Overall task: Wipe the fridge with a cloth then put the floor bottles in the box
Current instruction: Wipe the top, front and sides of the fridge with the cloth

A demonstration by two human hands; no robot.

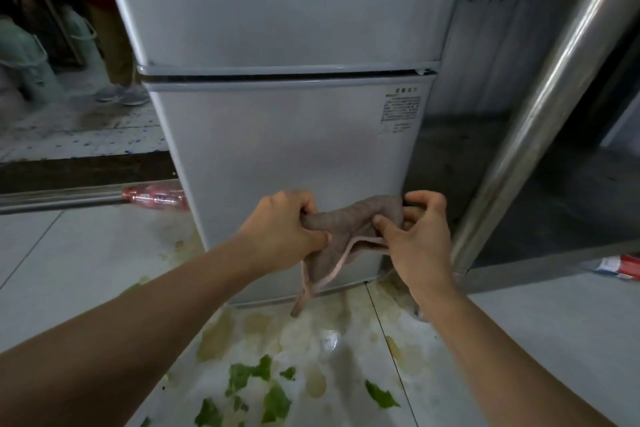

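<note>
Two hands hold a cloth point(349, 229) in front of the lower door of the fridge point(277, 149), near its bottom right corner. The left hand point(287, 229) curls its fingers point(306, 206) round the cloth's left end; the right hand point(415, 229) pinches the right end between thumb and bent fingers point(420, 199). The cloth, a limp grey-brown towel with a pale pink hem, is bunched with its long axis left to right across the door, one corner hanging toward the floor point(69, 270). The door lies straight beyond the fingers, smooth, pale and faintly glossy; both hands stand about equally near it. Whether the cloth touches the door cannot be told. A clear pink-tinted bottle point(156, 198) lies on its side on the floor at the fridge's left edge, nearer the left hand. Wiping appears unfinished.
</note>
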